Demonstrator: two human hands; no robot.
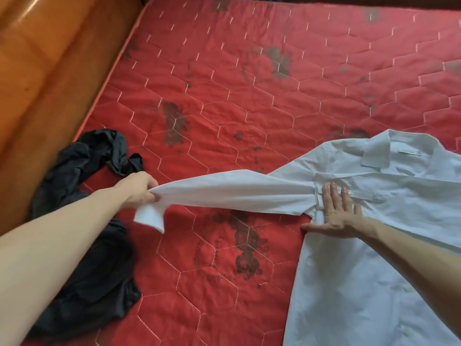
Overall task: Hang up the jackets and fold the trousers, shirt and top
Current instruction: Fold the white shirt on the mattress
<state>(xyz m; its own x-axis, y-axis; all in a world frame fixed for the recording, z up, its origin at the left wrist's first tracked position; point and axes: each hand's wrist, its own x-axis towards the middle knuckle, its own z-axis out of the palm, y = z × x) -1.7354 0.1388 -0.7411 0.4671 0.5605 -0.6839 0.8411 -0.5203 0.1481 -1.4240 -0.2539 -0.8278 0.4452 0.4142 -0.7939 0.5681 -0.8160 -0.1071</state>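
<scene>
Still early, by the look of it. White collared cotton shirt lies front-up on the right of the red quilted mattress, unfolded. Left hand pinches the cuff end, sleeve stretched taut leftward; right hand presses flat, fingers straight, by the chest pocket. Dark crumpled garment at near left, untouched. No jackets or folded pieces in view.

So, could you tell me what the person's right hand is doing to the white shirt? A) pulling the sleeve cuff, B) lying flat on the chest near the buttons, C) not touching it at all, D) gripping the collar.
B: the right hand lies flat with straight fingers on the shirt front, while the left hand pulls the sleeve out.
</scene>
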